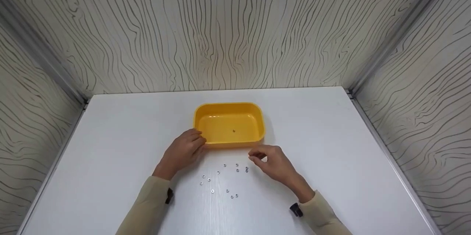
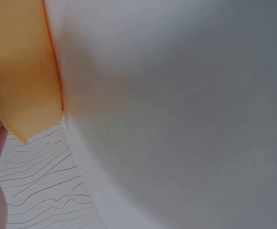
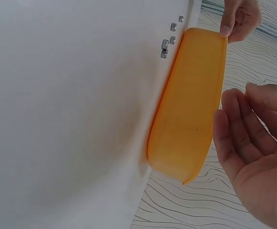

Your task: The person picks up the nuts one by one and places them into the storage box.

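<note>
A left hand [image 1: 184, 149] grips a yellow plastic rectangular tray with rounded corners [image 1: 232, 145]; a right hand [image 1: 276, 164] is held near its front.

The left fingers curl over the tray's near-left corner, thumb against the outer wall. The right fingers are bent, thumb and forefinger tips brought together just off the near-right corner; whether they pinch anything, I cannot tell. Small silver metal nuts [image 1: 212, 191] lie scattered on the white table [image 1: 312, 128] between both hands' fingers, a few nearest the right fingertips. One small piece [image 1: 234, 130] sits inside the tray, between the two hands' fingers but farther from the person.
</note>
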